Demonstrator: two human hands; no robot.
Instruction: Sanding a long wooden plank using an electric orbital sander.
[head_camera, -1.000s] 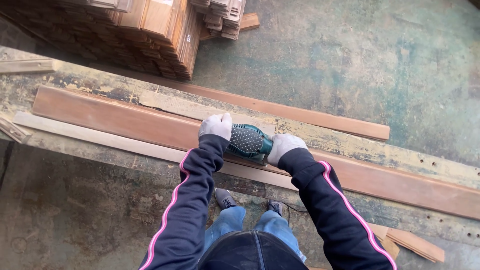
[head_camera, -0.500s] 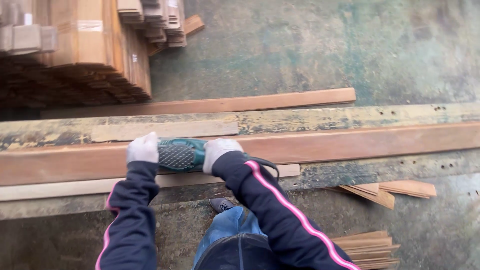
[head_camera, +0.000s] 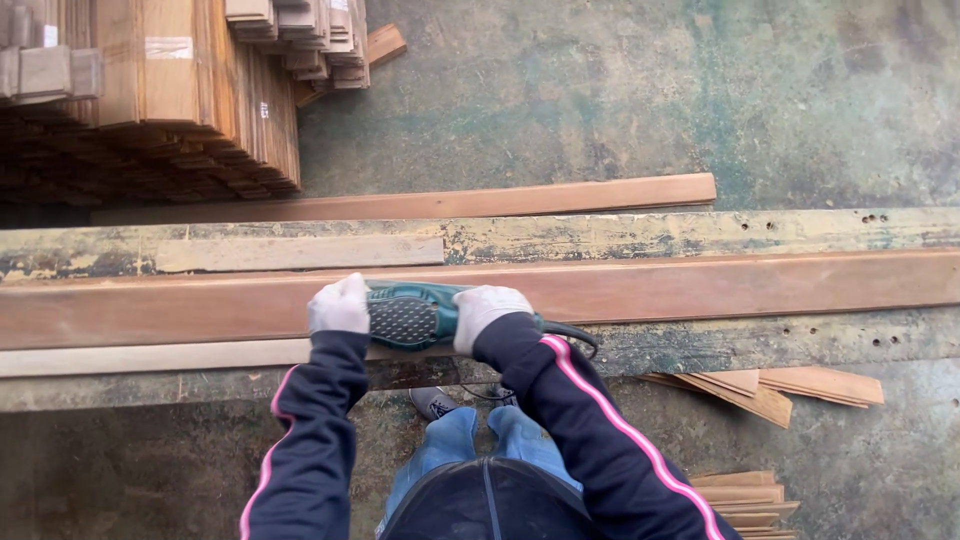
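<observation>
Left hand: my left hand (head_camera: 339, 306), in a white work glove, is clamped over the front end of the teal electric sander (head_camera: 412, 315), fingers curled down over its nose.
Right hand: my right hand (head_camera: 487, 309), gloved the same, is wrapped around the rear grip of the sander, wrist bent over it.
Sander: it sits flat on the long reddish-brown board (head_camera: 700, 285), between my two hands, its dotted grip panel facing up. Its black cord (head_camera: 575, 335) loops out from the back, just past my right wrist.
Board: it lies lengthwise across the workbench (head_camera: 650, 232), running out of view at both ends.
Pale strip: a thinner, lighter slat (head_camera: 150, 356) lies along the near edge of the board, touching it.
Second strip: a short, worn pale slat (head_camera: 300, 253) lies on the bench just beyond the board.
Far board: another reddish plank (head_camera: 500, 200) lies along the far side of the bench.
Stacks: bundled wooden slats (head_camera: 190, 100) are piled on the floor, upper left.
Offcuts: thin wood pieces (head_camera: 790, 385) lie under the bench to my right.
Me: dark sleeves with pink stripes, blue jeans, grey shoes (head_camera: 432, 402) below.
</observation>
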